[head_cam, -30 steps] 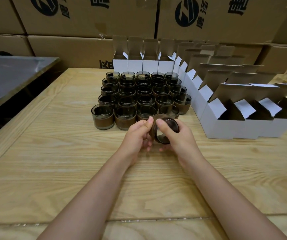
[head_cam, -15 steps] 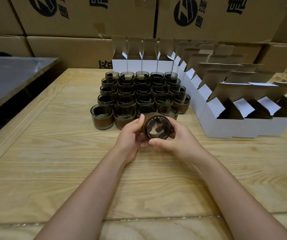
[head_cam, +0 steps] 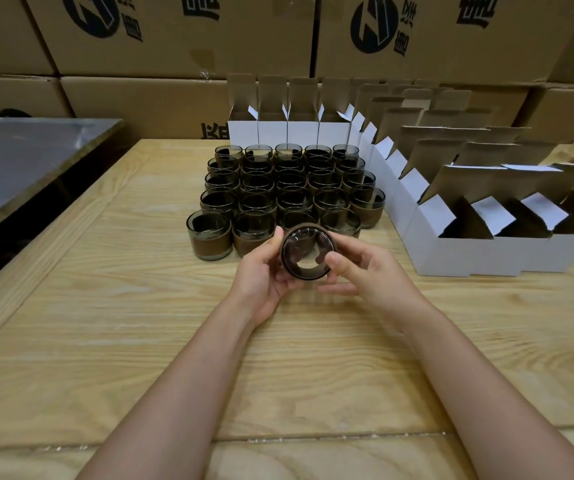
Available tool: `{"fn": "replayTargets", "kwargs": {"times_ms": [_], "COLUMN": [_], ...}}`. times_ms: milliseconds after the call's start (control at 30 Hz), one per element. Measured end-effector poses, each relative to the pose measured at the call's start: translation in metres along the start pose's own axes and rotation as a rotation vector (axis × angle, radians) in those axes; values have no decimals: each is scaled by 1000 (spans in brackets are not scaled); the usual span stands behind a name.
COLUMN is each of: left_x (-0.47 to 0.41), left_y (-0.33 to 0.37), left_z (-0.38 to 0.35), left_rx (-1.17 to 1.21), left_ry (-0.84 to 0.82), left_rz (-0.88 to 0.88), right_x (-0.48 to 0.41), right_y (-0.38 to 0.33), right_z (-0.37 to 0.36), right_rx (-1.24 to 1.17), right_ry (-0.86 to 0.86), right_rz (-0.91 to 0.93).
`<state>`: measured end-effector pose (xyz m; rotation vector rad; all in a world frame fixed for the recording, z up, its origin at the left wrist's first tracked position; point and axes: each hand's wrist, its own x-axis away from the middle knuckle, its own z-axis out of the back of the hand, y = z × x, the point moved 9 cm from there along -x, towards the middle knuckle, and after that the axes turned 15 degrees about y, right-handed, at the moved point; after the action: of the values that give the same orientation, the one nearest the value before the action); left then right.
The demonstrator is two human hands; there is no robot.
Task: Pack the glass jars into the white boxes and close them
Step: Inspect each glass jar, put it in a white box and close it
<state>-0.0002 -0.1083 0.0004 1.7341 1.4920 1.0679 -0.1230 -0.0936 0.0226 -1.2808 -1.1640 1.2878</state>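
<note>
Counts: one smoky round glass jar with a brown band point(head_cam: 304, 252) in hand. A block of matching jars point(head_cam: 289, 188) stands upright on the surface, five columns wide and about five rows deep, roughly two dozen. They overlap, so I can't give an exact number. Open white cardboard boxes point(head_cam: 441, 254): four in a line by the far edge, three in the nearest line by the right edge. The ones between overlap too much to count.

Held jar: tipped on its side, axis pointing from the far edge toward the camera, round end facing the camera. Can't tell whether that end is mouth or base. It's above the middle of the surface, just in front of the block's near row.

Left hand point(head_cam: 261, 275) grasps it, thumb on top. Right hand point(head_cam: 372, 277) grips the near rim.

Surface point(head_cam: 140, 341): light wood planks. Grey metal tabletop point(head_cam: 18, 157) off the left edge. Stacked brown printed cartons point(head_cam: 174, 36) behind the far edge.
</note>
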Motion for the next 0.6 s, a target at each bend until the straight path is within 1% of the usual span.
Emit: {"fn": "replayTargets", "kwargs": {"times_ms": [67,233,333,467,600], "left_x": [2,-2,-3,-2,-3], "left_y": [0,-1,-3,-5,-7], "left_z": [-4,1,-2,-7,-8], "left_rx": [-15,-89,-166,-197,-160], "left_ry": [-34,35,22,-21,-29], "left_rz": [-4,-52,-100,-126,-112], "right_x": [0,-1,1,2,4], "right_y": [2,6,12,11,9], "right_z": [2,2,3,2,1], "right_rx": [-29,-96,-100,-130,-107], "right_ry": [35,190,317,425,458], "right_rz": [-34,-83,-128,-96,-67]}}
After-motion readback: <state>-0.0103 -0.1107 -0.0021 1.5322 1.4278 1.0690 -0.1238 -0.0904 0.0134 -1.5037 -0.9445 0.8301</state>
